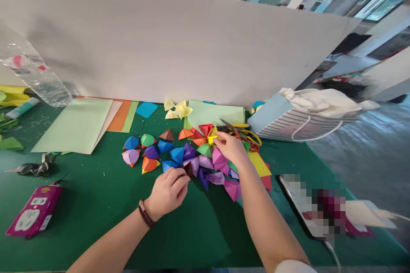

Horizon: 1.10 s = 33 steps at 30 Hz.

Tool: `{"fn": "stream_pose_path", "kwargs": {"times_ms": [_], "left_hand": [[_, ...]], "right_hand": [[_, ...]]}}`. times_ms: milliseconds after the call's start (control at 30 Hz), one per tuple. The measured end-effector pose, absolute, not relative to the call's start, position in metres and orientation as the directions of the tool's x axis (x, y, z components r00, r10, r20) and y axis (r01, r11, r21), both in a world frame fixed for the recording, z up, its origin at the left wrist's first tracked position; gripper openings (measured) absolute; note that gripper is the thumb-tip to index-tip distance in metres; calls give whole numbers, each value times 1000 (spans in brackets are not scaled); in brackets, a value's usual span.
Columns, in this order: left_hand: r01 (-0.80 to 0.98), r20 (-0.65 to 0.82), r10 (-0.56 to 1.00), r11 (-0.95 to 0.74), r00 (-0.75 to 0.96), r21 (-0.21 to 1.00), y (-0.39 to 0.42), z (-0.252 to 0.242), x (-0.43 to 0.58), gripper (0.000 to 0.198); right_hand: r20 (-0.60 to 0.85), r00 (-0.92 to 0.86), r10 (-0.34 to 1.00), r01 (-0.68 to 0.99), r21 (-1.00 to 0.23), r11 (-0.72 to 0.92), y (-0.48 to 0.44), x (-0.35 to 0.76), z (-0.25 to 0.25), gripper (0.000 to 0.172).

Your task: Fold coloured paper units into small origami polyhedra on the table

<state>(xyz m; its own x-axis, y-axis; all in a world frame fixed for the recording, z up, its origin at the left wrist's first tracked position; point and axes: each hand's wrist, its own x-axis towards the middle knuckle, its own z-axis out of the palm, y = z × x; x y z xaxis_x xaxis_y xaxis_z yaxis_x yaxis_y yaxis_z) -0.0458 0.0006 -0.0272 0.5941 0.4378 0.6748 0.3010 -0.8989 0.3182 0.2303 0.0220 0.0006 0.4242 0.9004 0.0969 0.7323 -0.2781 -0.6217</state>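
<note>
A pile of folded paper shapes (179,155) in many colours lies on the green table (96,204). My left hand (167,192) is closed, pinching a dark brown folded piece (189,169) at the near edge of the pile. My right hand (231,147) reaches into the far right of the pile, fingers pinched on a yellow folded piece (212,137). Red and orange shapes (199,133) lie just beyond it.
Yellow-handled scissors (243,133) lie behind my right hand. Coloured paper sheets (77,123) are at the left, a plastic bottle (38,77) behind them. A striped bag (288,121) sits right, keys (32,168) and a pink packet (33,212) at the left. A white partition (179,42) closes the back.
</note>
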Motion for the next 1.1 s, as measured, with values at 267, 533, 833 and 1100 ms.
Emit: {"fn": "stream_pose_path", "kwargs": {"times_ms": [267, 533, 833, 1100], "left_hand": [[238, 683, 435, -899, 587, 368, -4, -31, -45, 18], [31, 348, 745, -442, 569, 897, -6, -27, -42, 21], [-223, -111, 455, 616, 883, 756, -9, -31, -36, 48], [-239, -145, 439, 705, 887, 668, -5, -30, -36, 50]], "right_hand": [[187, 567, 802, 612, -748, -258, 13, 250, -4, 29], [202, 558, 805, 242, -967, 75, -6, 221, 15, 28], [-21, -17, 1000, 297, -955, -15, -46, 167, 10, 20], [24, -107, 994, 337, -940, 59, -50, 170, 10, 15]]}}
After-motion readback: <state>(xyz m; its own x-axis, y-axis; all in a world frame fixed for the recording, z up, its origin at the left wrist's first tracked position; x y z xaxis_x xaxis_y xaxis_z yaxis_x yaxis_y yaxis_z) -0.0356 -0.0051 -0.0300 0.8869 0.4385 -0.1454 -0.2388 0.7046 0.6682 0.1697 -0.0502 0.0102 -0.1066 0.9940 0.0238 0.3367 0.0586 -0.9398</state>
